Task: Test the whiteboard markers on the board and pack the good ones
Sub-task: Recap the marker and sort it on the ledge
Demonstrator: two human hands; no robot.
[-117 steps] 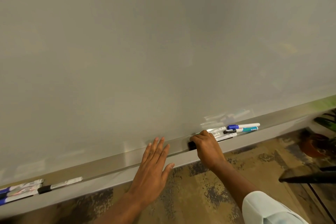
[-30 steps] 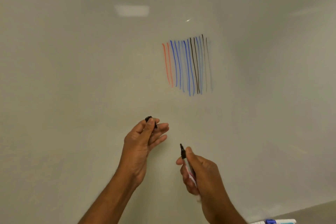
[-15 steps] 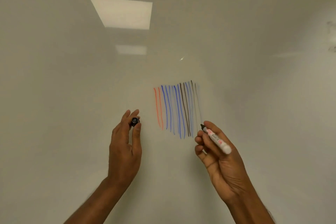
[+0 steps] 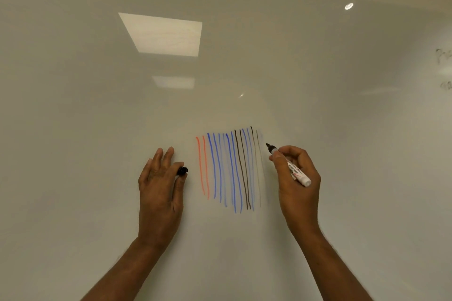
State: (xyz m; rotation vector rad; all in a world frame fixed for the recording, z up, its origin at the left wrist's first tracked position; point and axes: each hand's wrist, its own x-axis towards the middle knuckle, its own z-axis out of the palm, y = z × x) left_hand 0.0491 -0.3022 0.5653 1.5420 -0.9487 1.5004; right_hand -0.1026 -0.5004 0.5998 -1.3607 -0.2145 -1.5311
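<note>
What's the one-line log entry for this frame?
right hand: holds uncapped marker, tip beside test strokes | left hand: pinches cap | whiteboard: red, blue, black lines drawn

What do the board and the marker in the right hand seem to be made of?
Board: glossy, likely glass or enamelled steel; it mirrors ceiling lights. Marker: smooth white plastic, by its sheen and printed label; tip probably felt.

A row of strokes [image 4: 230,168] is sitting on the whiteboard [image 4: 97,129], between the two hands. The left hand [image 4: 159,190] is pinching the cap [image 4: 183,170] just left of the strokes. The right hand [image 4: 297,178] is holding the marker [image 4: 291,166] just right of them, its tip pointing up-left beside the last stroke. Some writing [image 4: 444,56] is lying well apart, at the board's right edge.
</note>
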